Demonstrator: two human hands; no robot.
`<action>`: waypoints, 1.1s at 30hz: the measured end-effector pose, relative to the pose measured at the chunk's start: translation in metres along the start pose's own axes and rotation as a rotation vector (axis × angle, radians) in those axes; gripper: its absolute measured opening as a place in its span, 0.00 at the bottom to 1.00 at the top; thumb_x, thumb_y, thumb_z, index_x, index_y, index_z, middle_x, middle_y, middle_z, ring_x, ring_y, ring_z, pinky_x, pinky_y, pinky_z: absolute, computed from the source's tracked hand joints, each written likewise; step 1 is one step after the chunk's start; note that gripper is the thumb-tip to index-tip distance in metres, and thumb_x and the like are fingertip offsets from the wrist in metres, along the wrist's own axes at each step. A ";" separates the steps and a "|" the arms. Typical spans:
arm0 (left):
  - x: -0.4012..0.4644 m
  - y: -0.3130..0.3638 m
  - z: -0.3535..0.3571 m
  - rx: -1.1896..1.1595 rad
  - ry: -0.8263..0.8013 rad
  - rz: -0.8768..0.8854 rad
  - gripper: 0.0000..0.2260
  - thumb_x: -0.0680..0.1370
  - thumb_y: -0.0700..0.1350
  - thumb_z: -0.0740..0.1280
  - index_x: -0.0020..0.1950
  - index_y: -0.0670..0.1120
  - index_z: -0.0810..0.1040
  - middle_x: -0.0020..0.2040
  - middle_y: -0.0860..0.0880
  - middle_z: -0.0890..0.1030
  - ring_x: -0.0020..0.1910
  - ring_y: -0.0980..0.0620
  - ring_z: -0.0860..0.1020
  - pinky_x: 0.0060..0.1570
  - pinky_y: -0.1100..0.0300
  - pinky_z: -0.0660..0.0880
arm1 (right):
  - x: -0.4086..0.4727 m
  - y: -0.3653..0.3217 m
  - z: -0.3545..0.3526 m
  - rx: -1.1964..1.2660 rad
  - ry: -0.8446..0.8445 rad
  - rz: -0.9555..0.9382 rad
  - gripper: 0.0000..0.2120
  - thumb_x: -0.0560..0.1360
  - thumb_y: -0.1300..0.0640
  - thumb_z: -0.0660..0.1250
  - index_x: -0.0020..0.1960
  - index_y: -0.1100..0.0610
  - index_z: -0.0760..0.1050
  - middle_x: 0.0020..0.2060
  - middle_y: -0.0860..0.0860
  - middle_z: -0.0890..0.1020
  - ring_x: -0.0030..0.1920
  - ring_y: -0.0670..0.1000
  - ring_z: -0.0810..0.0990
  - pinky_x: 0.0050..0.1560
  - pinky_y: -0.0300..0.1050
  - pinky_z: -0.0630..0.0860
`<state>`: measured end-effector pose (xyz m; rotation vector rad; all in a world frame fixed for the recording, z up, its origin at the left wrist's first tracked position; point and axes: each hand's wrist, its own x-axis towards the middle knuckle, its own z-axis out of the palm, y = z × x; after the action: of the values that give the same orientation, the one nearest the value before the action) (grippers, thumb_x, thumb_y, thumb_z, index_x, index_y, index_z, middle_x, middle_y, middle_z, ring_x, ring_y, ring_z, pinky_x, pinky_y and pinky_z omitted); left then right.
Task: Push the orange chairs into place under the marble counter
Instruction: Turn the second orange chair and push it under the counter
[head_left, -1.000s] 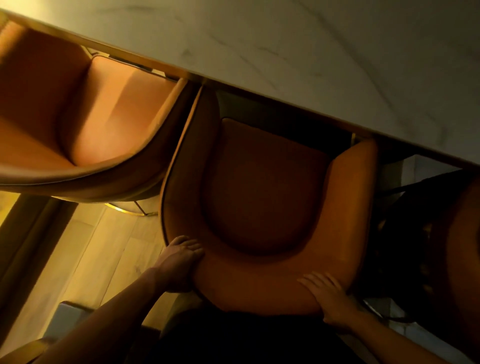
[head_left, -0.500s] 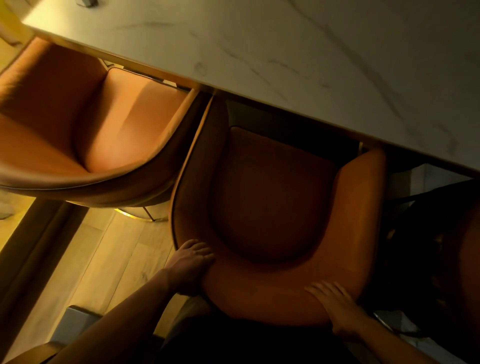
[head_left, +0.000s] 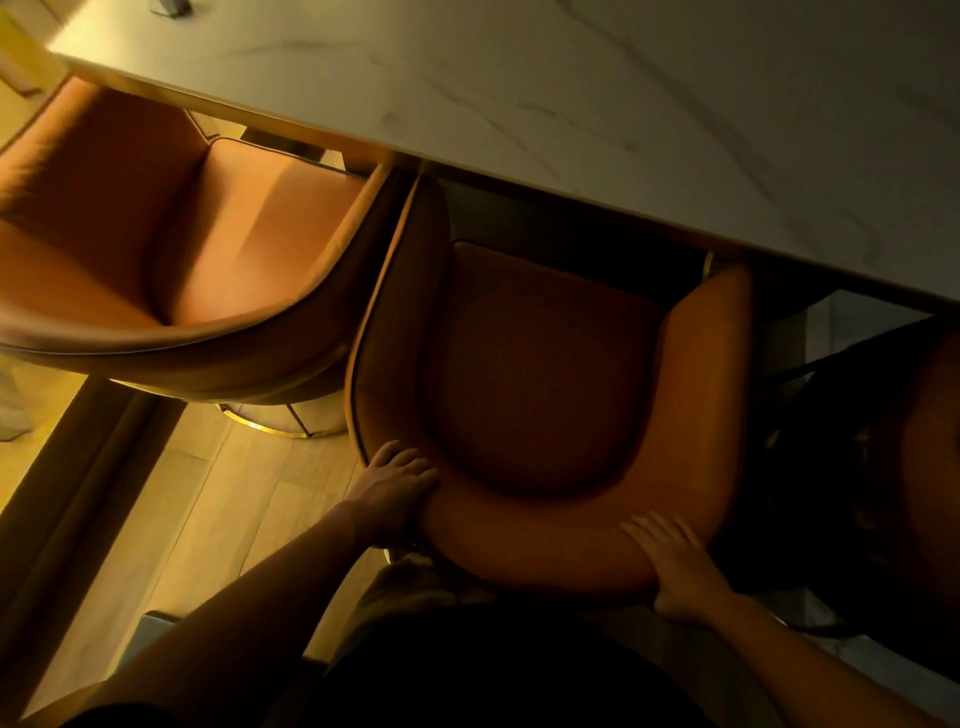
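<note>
An orange tub chair (head_left: 545, 374) stands below me, its front tucked under the edge of the marble counter (head_left: 623, 114). My left hand (head_left: 395, 486) grips the left end of the chair's curved backrest. On the right part of that backrest my right hand (head_left: 675, 566) lies with fingers spread over the top and thumb behind. A second orange chair (head_left: 171, 249) sits to the left, its seat partly under the counter and its side touching the first chair.
Light wooden floor (head_left: 208, 509) shows at lower left, with a gold ring chair base (head_left: 270, 423). A dark wall edge runs diagonally at far left. A dark shape and part of another orange seat (head_left: 924, 467) fill the right side.
The view has shifted so the chairs and counter sit slightly lower and to the right in frame. Both hands keep the same hold on the backrest.
</note>
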<state>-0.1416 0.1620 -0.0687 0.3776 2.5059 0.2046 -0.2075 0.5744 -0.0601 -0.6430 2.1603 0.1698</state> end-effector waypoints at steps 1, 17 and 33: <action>-0.002 0.004 0.000 0.010 0.003 0.009 0.36 0.70 0.57 0.71 0.75 0.53 0.62 0.75 0.50 0.64 0.76 0.46 0.56 0.73 0.42 0.43 | -0.001 -0.005 0.002 0.009 -0.003 0.012 0.47 0.69 0.50 0.70 0.78 0.48 0.43 0.78 0.49 0.50 0.77 0.54 0.44 0.73 0.53 0.33; -0.010 0.066 0.017 -0.230 0.281 0.053 0.22 0.72 0.48 0.67 0.66 0.52 0.74 0.67 0.53 0.76 0.69 0.51 0.70 0.70 0.50 0.55 | -0.006 -0.090 -0.004 0.206 0.167 -0.056 0.42 0.68 0.54 0.71 0.77 0.48 0.55 0.74 0.49 0.62 0.74 0.53 0.58 0.74 0.49 0.50; -0.040 0.041 0.022 -0.120 0.214 0.056 0.25 0.71 0.52 0.69 0.69 0.52 0.73 0.68 0.52 0.75 0.70 0.49 0.69 0.71 0.47 0.56 | -0.009 -0.136 0.020 0.237 0.146 -0.056 0.45 0.71 0.43 0.72 0.78 0.47 0.49 0.76 0.48 0.57 0.76 0.53 0.54 0.75 0.52 0.46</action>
<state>-0.0885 0.1900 -0.0555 0.3953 2.6778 0.4362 -0.1206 0.4680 -0.0516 -0.5923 2.2545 -0.1663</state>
